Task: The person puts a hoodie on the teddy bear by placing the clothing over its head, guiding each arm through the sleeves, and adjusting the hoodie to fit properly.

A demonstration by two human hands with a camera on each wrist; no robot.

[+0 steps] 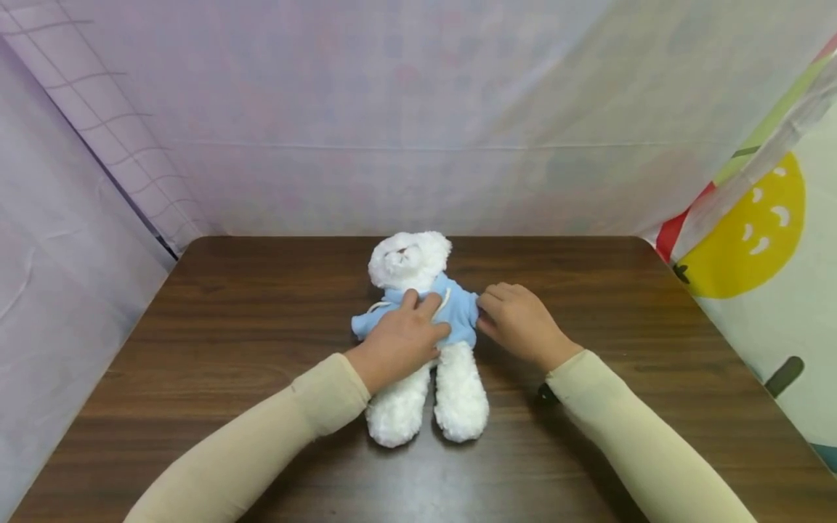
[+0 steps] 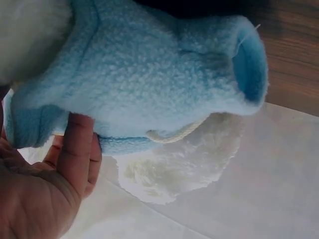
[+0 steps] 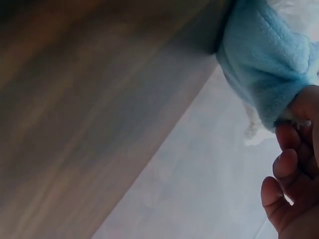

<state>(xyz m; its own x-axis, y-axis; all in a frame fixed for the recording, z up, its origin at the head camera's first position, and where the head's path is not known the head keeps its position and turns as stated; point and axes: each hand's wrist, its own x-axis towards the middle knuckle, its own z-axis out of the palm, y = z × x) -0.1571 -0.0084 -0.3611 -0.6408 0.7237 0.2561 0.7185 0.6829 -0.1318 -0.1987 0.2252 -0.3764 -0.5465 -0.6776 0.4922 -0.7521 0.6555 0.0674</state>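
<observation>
A white plush teddy bear [image 1: 410, 263] lies on its back in the head view, head toward the far edge. It wears a light blue hoodie [image 1: 461, 311] with white drawstrings. My left hand [image 1: 400, 338] rests over the belly, fingers spread on the hoodie front. In the left wrist view its fingers [image 2: 77, 149] touch the fleece near the hem, and the empty cuff of one sleeve [image 2: 214, 64] gapes at the far side. With thumb and index finger, my right hand [image 1: 519, 319] pinches the end of the other sleeve [image 3: 271, 94]; the bear's paw there is hidden.
The bear lies on a dark brown wooden table [image 1: 248, 312]. Behind its far edge hangs a pale curtain [image 1: 418, 145], with another white sheet [image 1: 59, 254] on the left. A cloth with a yellow fruit print [image 1: 752, 225] hangs on the right.
</observation>
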